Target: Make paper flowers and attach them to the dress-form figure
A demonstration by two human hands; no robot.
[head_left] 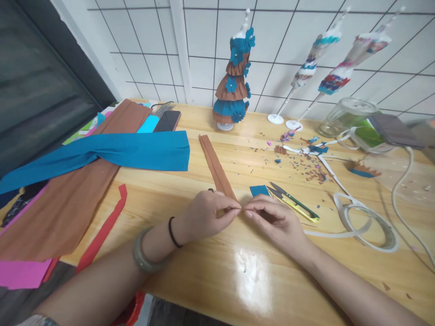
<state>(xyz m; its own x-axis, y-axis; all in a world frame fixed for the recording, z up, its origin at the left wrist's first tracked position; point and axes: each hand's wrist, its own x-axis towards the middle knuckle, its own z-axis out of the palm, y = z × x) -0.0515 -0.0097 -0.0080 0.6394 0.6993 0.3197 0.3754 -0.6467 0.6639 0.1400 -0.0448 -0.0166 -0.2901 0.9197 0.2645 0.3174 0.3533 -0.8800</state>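
A narrow brown crepe paper strip (216, 165) runs across the table toward my fingers, with a lengthwise fold showing. Thumb and forefinger of my left hand (210, 213) pinch its near end. My right hand (277, 219) pinches at the same spot, its fingertips nearly touching the left ones. The small bit of paper between the fingertips is mostly hidden. Just beyond my right hand lie a small blue paper square (258, 190) and yellow-and-green thread snips (295, 202), blades pointing away to the left.
Blue crepe paper (152, 149) lies over wide brown crepe paper (81, 203) at left, near a red strip (105, 226). A dress form in ruffles (231, 86) stands at the back. Rightward are paper scraps (306, 167), a tape roll (389, 235), a glass jar (346, 115) and a cable.
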